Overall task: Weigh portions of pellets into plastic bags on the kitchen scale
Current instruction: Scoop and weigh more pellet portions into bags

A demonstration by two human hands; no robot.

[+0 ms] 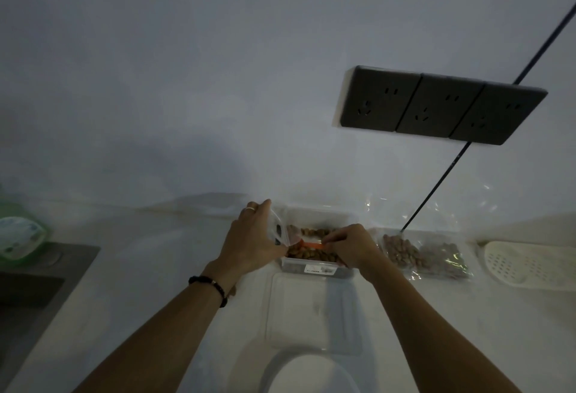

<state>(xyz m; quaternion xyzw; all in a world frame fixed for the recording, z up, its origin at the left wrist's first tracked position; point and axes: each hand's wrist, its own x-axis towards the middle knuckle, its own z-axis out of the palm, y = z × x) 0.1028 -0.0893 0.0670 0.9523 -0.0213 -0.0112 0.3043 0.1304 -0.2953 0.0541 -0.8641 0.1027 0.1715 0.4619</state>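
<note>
Brown pellets (314,252) fill the clear plastic tub (316,269) at lower centre of the frame, and both hands are working right over it. Left hand (249,241) grips the rim of a small clear plastic bag (279,232), fingers curled round it, holding the mouth up and open. Right hand (350,244) pinches an orange scoop (313,246), fingers clamped on its handle, the scoop lying low across the pellets beside the bag's mouth. So this looks like the loading stage for this portion. Filled bags (427,257) already lie on the counter (162,268) just right of the tub, so some portions look done. Below the tub sits its flat clear lid (311,314), and at the bottom edge a round white shape (307,374), possibly the scale; too dim to be sure. Weighing this bag still lies ahead.
</note>
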